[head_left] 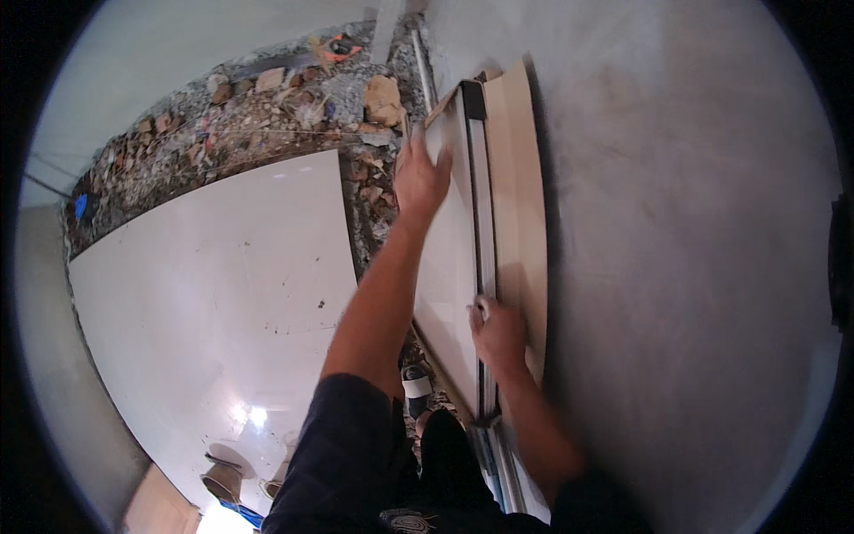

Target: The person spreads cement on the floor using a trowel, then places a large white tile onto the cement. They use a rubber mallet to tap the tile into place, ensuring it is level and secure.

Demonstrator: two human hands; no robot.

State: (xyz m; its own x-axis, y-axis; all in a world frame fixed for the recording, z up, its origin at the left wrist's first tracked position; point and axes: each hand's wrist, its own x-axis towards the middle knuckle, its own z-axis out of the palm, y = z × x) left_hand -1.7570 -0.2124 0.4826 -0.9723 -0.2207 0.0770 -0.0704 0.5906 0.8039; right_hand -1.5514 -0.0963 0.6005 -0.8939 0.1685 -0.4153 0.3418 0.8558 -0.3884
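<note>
A long narrow metal rail [480, 187] with dark edges and a black end block [472, 100] runs away from me along a pale panel [449, 258]. My left hand [422, 178] is over the panel's far left edge, fingers stretched forward and thumb apart. It is slightly blurred, and whether it touches the edge I cannot tell. Lower down, my right hand [500, 336] is closed at the rail with its fingers curled; what lies inside them is too small to make out. A cardboard strip [518, 196] stands along the rail's right side.
To the left lies a large glossy white slab [213, 303] with dark specks. Broken brick and rubble [231, 125] cover the ground beyond it. A bucket [222, 479] stands at the slab's near edge. Smooth grey surface [676, 267] fills the right side. Metal bars [500, 463] lie near my legs.
</note>
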